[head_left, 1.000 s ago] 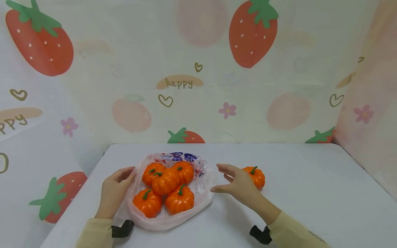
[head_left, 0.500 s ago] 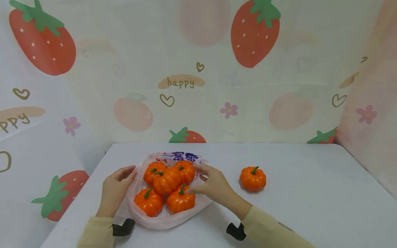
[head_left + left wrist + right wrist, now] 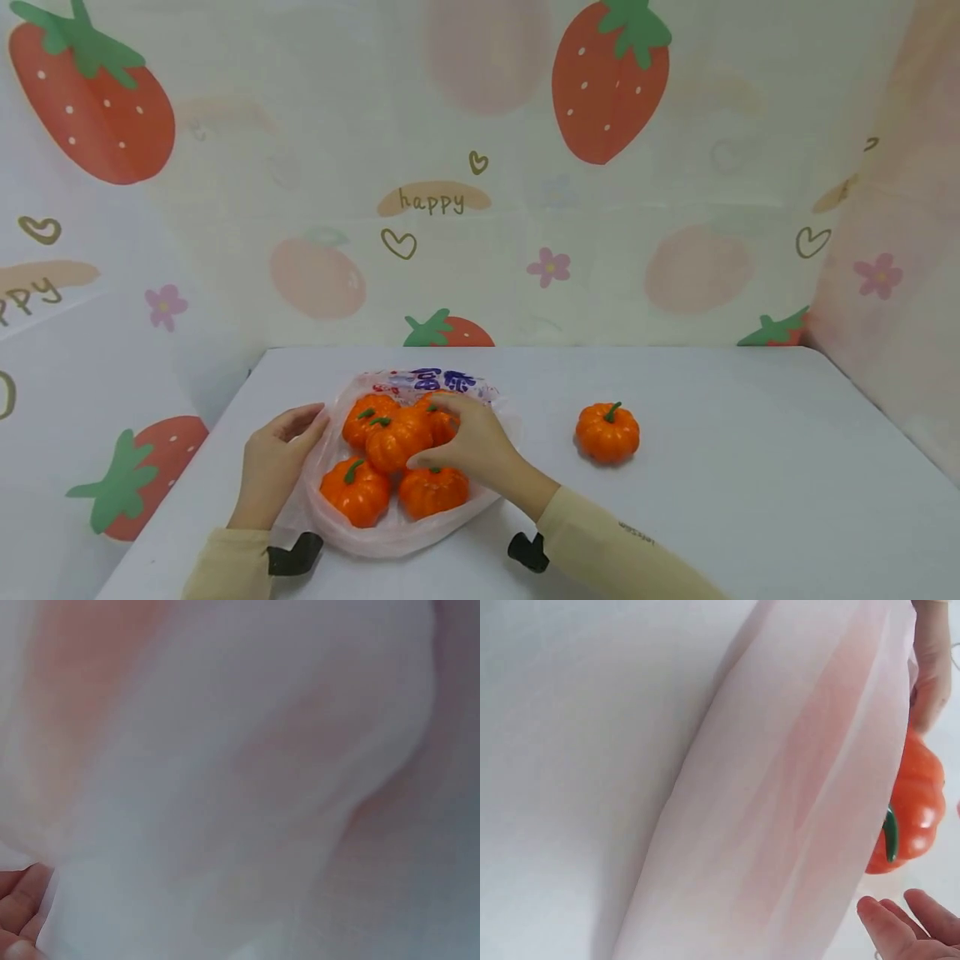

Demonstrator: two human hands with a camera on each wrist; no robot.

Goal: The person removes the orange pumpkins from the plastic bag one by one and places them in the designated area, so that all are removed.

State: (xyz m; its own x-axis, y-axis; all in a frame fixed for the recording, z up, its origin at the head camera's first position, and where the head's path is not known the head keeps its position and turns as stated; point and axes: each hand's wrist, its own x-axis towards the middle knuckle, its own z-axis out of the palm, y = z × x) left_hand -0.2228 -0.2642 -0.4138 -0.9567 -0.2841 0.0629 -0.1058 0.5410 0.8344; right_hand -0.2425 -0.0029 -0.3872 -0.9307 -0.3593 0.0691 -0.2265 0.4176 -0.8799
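Note:
A translucent white plastic bag (image 3: 405,542) with blue and red print lies with its mouth wide. Several orange toy pumpkins sit in it; the top pumpkin (image 3: 393,446) rests on the others. My left hand (image 3: 273,458) holds the bag's left rim between thumb and fingers; in the left wrist view the bag film (image 3: 187,825) covers most of the picture. My right hand (image 3: 480,442) reaches over the bag, thumb and fingers apart beside the top pumpkin, partly covering the back right pumpkin (image 3: 442,425). In the right wrist view its fingers (image 3: 881,926) are spread, near an orange pumpkin (image 3: 919,810).
One more pumpkin (image 3: 607,433) stands alone on the white table (image 3: 750,500), right of the bag. Behind the table hangs a pale curtain (image 3: 600,208) printed with strawberries. Black wrist camera mounts (image 3: 296,554) sit at both sleeves.
My right hand has moved left from near the lone pumpkin, past the bag's right rim, to above the pumpkins inside. The left hand stays at the left rim.

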